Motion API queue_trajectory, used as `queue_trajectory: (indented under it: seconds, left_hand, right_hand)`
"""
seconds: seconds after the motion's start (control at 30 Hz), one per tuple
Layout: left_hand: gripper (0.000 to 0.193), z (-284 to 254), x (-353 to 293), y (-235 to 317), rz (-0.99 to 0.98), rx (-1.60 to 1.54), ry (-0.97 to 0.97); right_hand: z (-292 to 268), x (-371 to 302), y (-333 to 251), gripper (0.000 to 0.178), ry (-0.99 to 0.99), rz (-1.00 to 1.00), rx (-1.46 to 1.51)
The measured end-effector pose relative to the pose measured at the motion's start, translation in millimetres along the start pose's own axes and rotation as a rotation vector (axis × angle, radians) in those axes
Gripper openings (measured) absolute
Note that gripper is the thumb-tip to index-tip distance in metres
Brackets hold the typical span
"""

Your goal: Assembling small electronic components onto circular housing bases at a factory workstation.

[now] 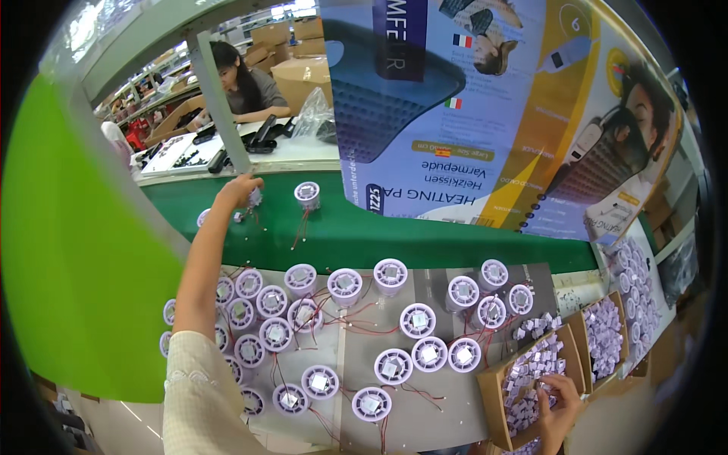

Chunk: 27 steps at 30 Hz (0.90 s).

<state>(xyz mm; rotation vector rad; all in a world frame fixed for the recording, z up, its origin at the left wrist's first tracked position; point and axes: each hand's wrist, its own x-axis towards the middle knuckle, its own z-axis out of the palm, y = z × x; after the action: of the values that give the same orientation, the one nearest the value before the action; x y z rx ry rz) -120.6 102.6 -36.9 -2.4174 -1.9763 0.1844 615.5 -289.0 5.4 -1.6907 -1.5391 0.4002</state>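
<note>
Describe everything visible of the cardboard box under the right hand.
The box looks like plain brown cardboard, open-topped, set at a slant at the picture's lower right. Small, blocky, pale lilac pieces are heaped inside. The right hand is over its near right part, fingertips at the pieces; whether they grip one is unclear. The hand hides part of the rim.

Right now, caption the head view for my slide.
Left hand over green surface, right hand at cardboard box of lilac pieces.
</note>
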Motion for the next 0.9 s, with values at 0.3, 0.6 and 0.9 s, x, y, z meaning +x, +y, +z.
queue_trajectory:
  seconds: [0.3, 0.6, 0.9]
  left_hand:
    - [0.063, -158.6, -87.1, 129.7, 0.020, -0.073, 0.273]
    - [0.059, -153.4, -214.0, 320.1, 0.479, -0.195, 0.030]
    - [0.054, -125.0, -154.4, 309.8, 0.471, -0.230, 0.090]
  right_hand:
    - [5.0, 6.0, -13.9, 0.019, 0.050, 0.032, 0.026]
    - [9.4, -3.9, -21.4, 0.021, -0.004, -0.086, 0.103]
    - [10.4, -11.9, -44.0, 0.020, -0.122, -0.128, 0.132]
